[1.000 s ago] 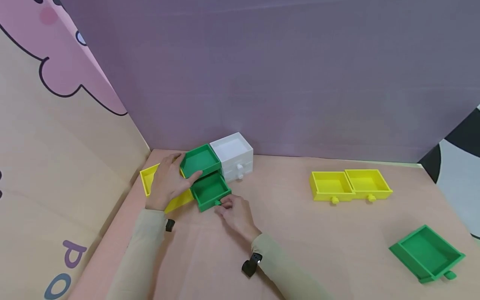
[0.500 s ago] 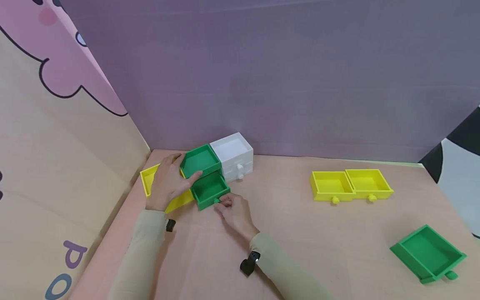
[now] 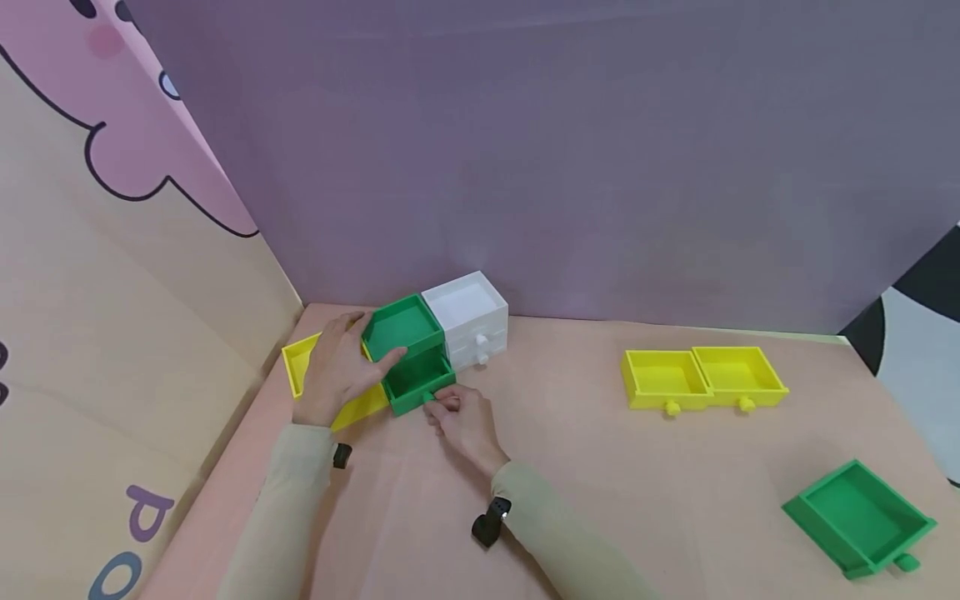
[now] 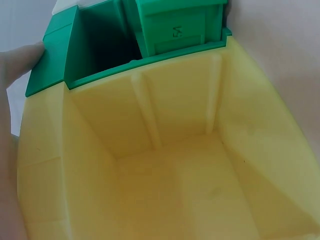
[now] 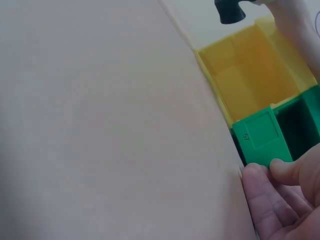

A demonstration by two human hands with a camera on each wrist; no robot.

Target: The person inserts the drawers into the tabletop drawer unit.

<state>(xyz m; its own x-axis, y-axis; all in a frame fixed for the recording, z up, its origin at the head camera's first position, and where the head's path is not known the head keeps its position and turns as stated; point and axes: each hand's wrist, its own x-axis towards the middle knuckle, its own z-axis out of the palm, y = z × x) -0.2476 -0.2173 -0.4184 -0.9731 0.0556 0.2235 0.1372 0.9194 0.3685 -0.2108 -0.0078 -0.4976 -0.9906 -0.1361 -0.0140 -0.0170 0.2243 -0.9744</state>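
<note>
Head view now shows the green drawer [image 3: 417, 382] sitting deeper in the lower bay of the green housing [image 3: 403, 323] than it did a second ago; less of it juts out on the near side, though its front still stands proud. I judge the closing to be well under way but unfinished. My right hand [image 3: 468, 425] has followed it in, thumb and fingertips pinching the green knob [image 3: 428, 397] on the drawer's front. My left hand [image 3: 335, 368] has kept its place, spread over the yellow housing [image 3: 363, 408] with the thumb reaching across onto the top of the green one; I take it to be steadying both. How hard it presses I cannot tell.

The yellow housing touches the green one on its left, and the left wrist view shows no drawer in its large bay. Against the green housing's far right side stands the white unit [image 3: 467, 312] with its two white knobs. Well apart on the right of the tabletop [image 3: 600, 458], two yellow drawers [image 3: 666, 377] lie side by side, and another green drawer [image 3: 858, 512] lies nearer, turned at an angle. None of those three shows any shift.
</note>
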